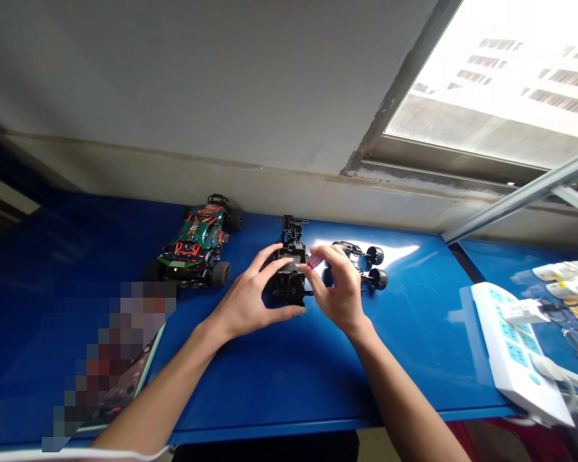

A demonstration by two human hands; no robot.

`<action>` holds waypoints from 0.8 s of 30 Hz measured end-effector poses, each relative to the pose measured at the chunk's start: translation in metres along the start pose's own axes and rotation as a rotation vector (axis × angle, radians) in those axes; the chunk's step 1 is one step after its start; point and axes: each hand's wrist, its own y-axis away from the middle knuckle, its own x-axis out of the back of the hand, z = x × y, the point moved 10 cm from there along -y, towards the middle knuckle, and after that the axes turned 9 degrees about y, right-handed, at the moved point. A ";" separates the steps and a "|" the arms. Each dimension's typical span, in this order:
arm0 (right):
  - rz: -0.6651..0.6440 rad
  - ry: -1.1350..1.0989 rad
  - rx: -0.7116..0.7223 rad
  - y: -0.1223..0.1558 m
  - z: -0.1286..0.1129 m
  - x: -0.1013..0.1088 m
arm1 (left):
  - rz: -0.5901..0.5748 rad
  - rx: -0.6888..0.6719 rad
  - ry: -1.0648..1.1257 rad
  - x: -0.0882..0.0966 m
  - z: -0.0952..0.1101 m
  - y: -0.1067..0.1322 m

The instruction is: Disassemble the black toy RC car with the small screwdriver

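A black toy car chassis [293, 260] lies lengthwise on the blue table, between my two hands. My left hand [245, 298] grips it from the left, with two fingers over its middle and the thumb by its near end. Pinched between thumb and forefinger of my right hand [338, 289] is a small pinkish-red translucent piece [315, 260], held at the chassis's right side. Its exact kind is too small to make out. Just behind the right hand sits a smaller black toy car part with wheels [376, 279], partly hidden by the fingers.
A green and orange toy car [197, 237] stands at the left, near the wall. A tablet-like panel [130, 378], partly blurred out, lies front left. To the right is a white power strip [503, 340] with plugs in it. A metal frame bar [520, 192] crosses beside the window.
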 end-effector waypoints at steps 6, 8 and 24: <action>-0.065 -0.098 -0.045 0.001 0.003 -0.005 | 0.002 -0.013 0.005 0.000 -0.001 0.000; -0.035 -0.041 -0.021 0.001 0.000 -0.001 | 0.005 -0.015 0.005 0.000 0.000 0.000; 0.025 0.055 0.012 0.001 -0.004 0.002 | -0.004 -0.009 0.007 -0.001 0.000 -0.001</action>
